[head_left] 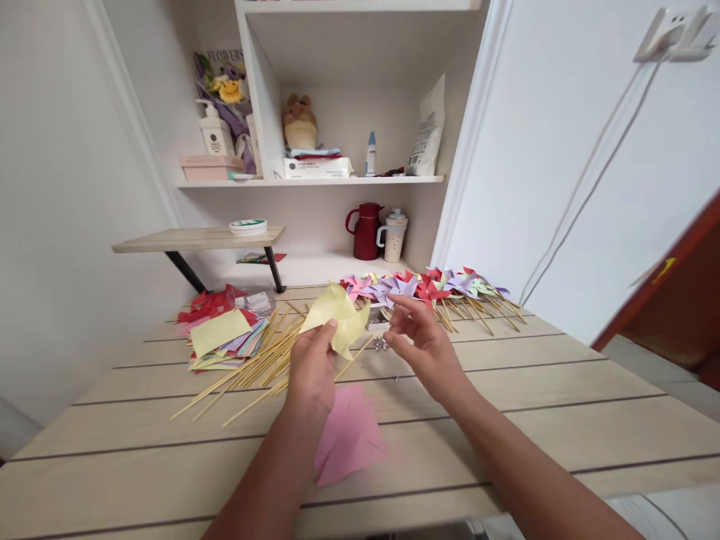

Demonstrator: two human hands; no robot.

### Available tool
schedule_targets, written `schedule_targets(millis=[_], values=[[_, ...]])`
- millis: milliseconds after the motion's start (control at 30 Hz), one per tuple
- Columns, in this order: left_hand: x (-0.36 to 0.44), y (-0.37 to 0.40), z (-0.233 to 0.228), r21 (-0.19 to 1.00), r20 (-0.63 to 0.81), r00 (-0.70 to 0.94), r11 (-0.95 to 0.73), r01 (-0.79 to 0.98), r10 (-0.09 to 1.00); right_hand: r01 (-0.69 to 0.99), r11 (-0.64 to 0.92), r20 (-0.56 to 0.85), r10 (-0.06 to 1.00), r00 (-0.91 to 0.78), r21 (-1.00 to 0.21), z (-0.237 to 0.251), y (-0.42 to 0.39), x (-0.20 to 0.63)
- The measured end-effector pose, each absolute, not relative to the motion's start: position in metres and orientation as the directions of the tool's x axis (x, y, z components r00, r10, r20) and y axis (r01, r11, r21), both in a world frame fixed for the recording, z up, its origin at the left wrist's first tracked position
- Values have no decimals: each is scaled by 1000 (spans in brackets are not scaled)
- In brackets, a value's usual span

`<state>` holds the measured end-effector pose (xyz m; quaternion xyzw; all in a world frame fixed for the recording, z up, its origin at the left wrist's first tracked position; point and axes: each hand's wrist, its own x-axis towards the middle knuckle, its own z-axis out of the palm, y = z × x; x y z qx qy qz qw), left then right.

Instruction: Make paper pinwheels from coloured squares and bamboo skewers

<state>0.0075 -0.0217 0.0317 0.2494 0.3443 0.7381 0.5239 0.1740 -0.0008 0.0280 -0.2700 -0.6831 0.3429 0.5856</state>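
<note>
Read "FLOWERS" [225, 55] above bouquet [229, 91]. Found left hand [313, 367] pinching yellow pinwheel [336, 309], right hand [424, 346] unclenched, fingers parted, across a gap (pink sheet [349, 435] near front edge of table [551, 435]).

Yellow pinwheel [340, 315] partly hides left hand [313, 367]; pink sheet [349, 435] blurs at right.

**Wide lane right, clutter left**

Bare boards of the table [596, 409] stretch right of the right hand [426, 351] — a broad path, bounded behind by the row of pinwheels [430, 290]. Left of the left hand [312, 367], loose sticks [267, 354] and a paper stack [219, 339] obstruct low passage. Between the hands, the yellow pinwheel [331, 311] and small box [378, 320] narrow the gap — the pink sheet [349, 435] lies low.
</note>
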Motion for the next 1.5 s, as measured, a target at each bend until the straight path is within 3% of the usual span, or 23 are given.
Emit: schedule_targets(millis=[100, 200, 300, 600, 700, 933, 1133, 1500], values=[[9, -23, 30, 775, 7, -297, -193, -601, 955, 119, 743, 710, 665, -232, -658, 24, -4, 170], [11, -24, 30, 797, 21, -269, -179, -577, 963, 168, 770, 708, 633, -313, -615, 22, -7, 165], [12, -25, 30, 808, 35, -245, -172, -564, 969, 183, 751, 682, 655, -324, -634, 23, -10, 162], [14, -27, 32, 820, 25, -216, -144, -554, 976, 151, 629, 617, 777, -124, -762, 29, -8, 168], [13, -26, 32, 809, -4, -234, -134, -573, 972, 128, 644, 633, 765, -118, -754, 29, -5, 171], [9, -22, 28, 785, -25, -234, -126, -607, 972, 207, 736, 683, 676, -276, -645, 24, -3, 169], [13, -24, 28, 816, -10, -154, -81, -573, 988, 206, 704, 673, 710, -208, -679, 24, -8, 164], [15, -26, 30, 845, -14, -178, -84, -529, 984, 177, 681, 666, 732, -144, -710, 31, -10, 167]])
